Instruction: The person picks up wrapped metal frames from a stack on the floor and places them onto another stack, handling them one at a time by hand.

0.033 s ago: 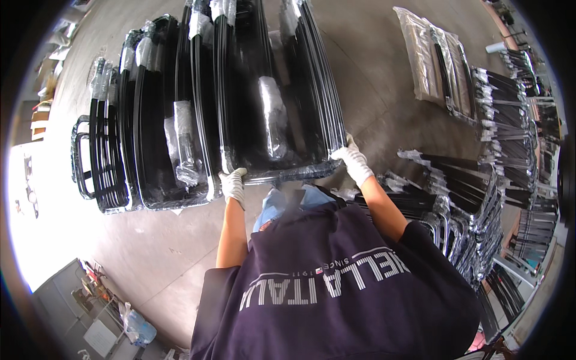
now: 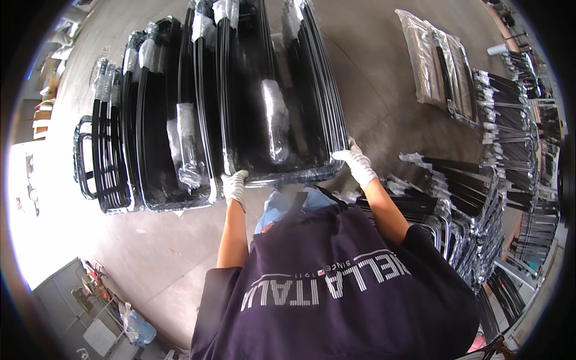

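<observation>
A bundle of nested black tubular metal frames (image 2: 288, 176), bound with clear plastic film, lies in front of me with its curved end towards me. My left hand (image 2: 234, 186), in a white glove, is closed around the bundle's near left corner. At the near right corner, my right hand (image 2: 359, 166), also gloved in white, has its fingers wrapped round the tubes, partly hidden behind them. Between the bundle's long sides hangs a wad of clear plastic wrap (image 2: 276, 123). Immediately left of my left hand stands another wrapped bundle of black frames (image 2: 174, 206).
Further left is a smaller set of black frames (image 2: 108, 180). Many wrapped black frames (image 2: 459, 186) are stacked along the right side. A flat package in clear film (image 2: 423, 66) lies at the far right. Grey cabinets (image 2: 57, 300) and a plastic bag (image 2: 138, 327) are at lower left.
</observation>
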The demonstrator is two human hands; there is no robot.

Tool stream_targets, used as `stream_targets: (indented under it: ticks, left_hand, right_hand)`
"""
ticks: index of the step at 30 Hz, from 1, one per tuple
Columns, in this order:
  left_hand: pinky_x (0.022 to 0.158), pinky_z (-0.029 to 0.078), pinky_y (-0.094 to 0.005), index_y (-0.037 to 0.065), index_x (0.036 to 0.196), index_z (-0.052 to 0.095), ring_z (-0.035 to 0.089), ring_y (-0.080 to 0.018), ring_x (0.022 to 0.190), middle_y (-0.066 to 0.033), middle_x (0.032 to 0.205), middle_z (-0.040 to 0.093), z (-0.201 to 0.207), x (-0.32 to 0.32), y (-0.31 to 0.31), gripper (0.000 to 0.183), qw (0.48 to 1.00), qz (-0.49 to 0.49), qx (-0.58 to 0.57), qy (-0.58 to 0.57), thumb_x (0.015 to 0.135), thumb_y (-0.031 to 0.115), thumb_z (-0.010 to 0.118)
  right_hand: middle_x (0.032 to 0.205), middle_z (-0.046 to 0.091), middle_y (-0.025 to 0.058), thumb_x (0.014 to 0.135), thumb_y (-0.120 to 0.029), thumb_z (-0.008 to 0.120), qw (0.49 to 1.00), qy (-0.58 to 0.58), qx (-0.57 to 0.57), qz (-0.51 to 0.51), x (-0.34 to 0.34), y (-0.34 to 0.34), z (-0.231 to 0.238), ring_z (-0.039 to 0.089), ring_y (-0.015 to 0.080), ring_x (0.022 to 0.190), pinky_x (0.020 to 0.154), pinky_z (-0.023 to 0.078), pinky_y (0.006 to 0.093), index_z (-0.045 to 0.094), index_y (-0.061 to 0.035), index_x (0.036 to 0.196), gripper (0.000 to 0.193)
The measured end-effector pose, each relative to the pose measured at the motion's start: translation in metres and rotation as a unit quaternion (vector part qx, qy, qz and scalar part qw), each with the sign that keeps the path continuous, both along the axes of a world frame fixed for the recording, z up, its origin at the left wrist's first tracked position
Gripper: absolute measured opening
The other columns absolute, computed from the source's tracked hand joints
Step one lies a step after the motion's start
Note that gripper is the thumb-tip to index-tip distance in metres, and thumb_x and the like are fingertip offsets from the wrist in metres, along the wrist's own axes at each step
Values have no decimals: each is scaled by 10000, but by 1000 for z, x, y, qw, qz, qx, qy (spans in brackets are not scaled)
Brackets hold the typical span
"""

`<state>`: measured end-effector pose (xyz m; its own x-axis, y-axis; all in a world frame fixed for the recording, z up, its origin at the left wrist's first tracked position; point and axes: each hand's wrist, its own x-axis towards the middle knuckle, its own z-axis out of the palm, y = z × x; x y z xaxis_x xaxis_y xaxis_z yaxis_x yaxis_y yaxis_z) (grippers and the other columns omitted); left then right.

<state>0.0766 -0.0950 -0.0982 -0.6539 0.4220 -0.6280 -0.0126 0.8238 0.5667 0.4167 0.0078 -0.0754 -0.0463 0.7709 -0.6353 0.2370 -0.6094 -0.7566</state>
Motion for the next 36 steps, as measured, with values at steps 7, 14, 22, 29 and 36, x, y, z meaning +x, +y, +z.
stream_targets:
  ticks: [7,14,22,29,36]
  left_hand:
    - [821,456,-359,54,1179,455,598,-329,918,-182,996,611,32,-19,85,592,970,-188,-32,152,647,185,679]
    - [598,477,-315,22,877,540,597,-199,660,-109,684,588,-31,-55,176,359,961,-195,90,173,574,104,714]
    - [768,479,-325,-19,1185,463,604,-260,795,-142,905,621,50,-47,186,607,973,-170,71,141,602,70,607]
    - [804,471,-292,42,1249,441,619,-233,878,-157,1105,593,9,-69,156,700,993,-103,41,42,597,46,696]
    - [845,421,-300,84,1298,373,552,-235,899,-148,1074,573,-34,-76,142,694,976,-169,136,5,680,64,689]
  right_hand:
    - [1193,535,198,664,-438,664,986,-147,63,40,-33,76,58,510,297,1120,946,386,346,399,-12,1283,797]
    - [857,618,125,659,-55,643,983,-79,143,83,-45,190,6,602,206,758,693,477,277,410,-52,1246,632]
    - [805,629,121,708,-116,686,975,14,158,155,-22,213,16,619,145,687,624,510,255,266,-34,1342,765]
    - [727,569,12,543,54,621,969,204,133,-38,-29,167,24,535,96,529,451,462,226,511,-84,1113,597]
    - [1021,612,47,535,-11,740,988,112,106,11,-33,177,-38,585,167,931,805,464,266,437,-96,1250,781]
